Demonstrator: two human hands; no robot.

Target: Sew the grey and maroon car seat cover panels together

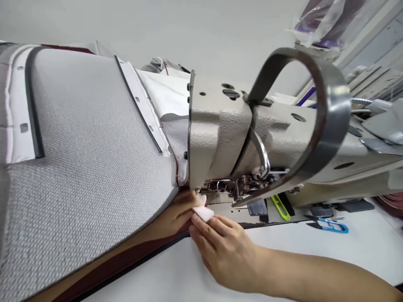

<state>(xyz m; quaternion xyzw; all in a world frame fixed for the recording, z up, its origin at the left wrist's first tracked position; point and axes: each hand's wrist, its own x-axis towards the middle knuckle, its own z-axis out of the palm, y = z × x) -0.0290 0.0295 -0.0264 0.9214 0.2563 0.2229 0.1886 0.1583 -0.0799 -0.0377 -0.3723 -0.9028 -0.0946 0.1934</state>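
Note:
A large grey woven seat-cover piece (94, 147), with white strips edged in dark trim, lies left of the sewing machine (217, 134). My left hand (176, 214) reaches under its edge towards the needle area; the fingers are blurred and partly hidden, against dark red material (126, 268). My right hand (226, 247) is closed, fingertips together on a small white strip (204, 213) just in front of the presser-foot area. The two hands nearly meet at this strip.
A curved metal band (333, 105) arches over the machine arm. Yellow-green thread snips (281, 207) lie by the machine bed, and blue thread snips (333, 225) lie on the white table (355, 247). Plastic-wrapped material (327, 25) is at upper right.

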